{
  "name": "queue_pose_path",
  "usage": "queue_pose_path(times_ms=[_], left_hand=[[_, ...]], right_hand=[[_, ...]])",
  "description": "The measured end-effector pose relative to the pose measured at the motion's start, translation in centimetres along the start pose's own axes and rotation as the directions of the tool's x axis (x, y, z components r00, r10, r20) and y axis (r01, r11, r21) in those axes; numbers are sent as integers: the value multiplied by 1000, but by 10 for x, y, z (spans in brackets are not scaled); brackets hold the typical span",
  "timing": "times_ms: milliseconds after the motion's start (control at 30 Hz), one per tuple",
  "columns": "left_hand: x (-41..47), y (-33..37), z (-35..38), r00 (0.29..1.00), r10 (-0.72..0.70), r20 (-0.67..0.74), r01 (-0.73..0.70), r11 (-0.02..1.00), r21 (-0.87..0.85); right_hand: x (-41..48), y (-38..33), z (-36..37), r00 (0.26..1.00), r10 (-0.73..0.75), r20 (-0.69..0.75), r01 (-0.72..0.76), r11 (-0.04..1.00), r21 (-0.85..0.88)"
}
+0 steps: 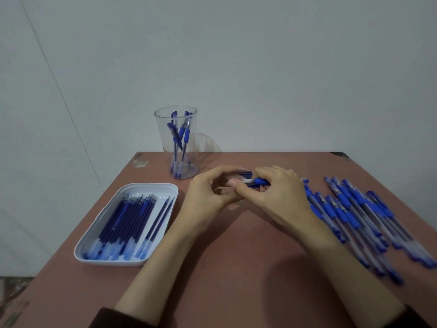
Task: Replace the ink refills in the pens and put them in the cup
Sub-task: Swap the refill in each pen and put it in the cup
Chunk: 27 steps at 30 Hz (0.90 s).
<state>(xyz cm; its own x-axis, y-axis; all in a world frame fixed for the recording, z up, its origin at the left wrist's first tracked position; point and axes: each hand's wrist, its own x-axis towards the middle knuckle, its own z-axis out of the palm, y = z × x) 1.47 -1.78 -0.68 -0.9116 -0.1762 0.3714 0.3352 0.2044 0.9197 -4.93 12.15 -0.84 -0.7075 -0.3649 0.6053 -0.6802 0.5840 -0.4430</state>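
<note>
1. Both hands meet over the middle of the table (224,245) on one pen (256,181). The right hand (279,192) curls its fingers round the blue grip section. The left hand (212,192) pinches the end nearest it with thumb and curled fingers — which part it has is hidden.
2. From the hands, the clear cup (163,143) stands at 11 o'clock, holding a few standing pens (181,136). The white tray (151,185) of refills (127,221) lies at 8 o'clock, and the loose pens (354,214) lie heaped at 3 to 4 o'clock.
3. Handling, as I judge it: the pen is light and stiff, and its clear barrel looks smooth and probably slippery. The rubbery blue grip is therefore the place to hold while the other hand twists the tip. A bare refill is thin and would flex — take it near the middle, not by the point.
4. Room: bare tabletop lies at 6 o'clock, toward the person. The cup sits close to the far edge and looks light, so a pen dropped in at a slant could tip it. The heap runs toward the right edge, where a nudge might roll pens off.
</note>
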Motion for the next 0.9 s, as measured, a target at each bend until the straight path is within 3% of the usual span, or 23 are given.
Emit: queue_pose_path(times_ms=[333, 600, 800, 900], left_hand=[[6, -8, -5, 992, -18, -126, 21, 999, 26], [6, -13, -6, 975, 70, -212, -49, 993, 103], [17, -2, -21, 858, 190, -478, -25, 944, 330], [40, 2, -47, 826, 135, -548, 139, 892, 430]], right_hand=[[-4, -4, -3, 995, -45, -88, 50, 997, 54], [-2, -2, 2, 994, -26, -103, 40, 991, 128], [10, -12, 8, 997, -11, 83, -19, 936, 352], [37, -31, 8, 997, 13, 70, -45, 884, 466]])
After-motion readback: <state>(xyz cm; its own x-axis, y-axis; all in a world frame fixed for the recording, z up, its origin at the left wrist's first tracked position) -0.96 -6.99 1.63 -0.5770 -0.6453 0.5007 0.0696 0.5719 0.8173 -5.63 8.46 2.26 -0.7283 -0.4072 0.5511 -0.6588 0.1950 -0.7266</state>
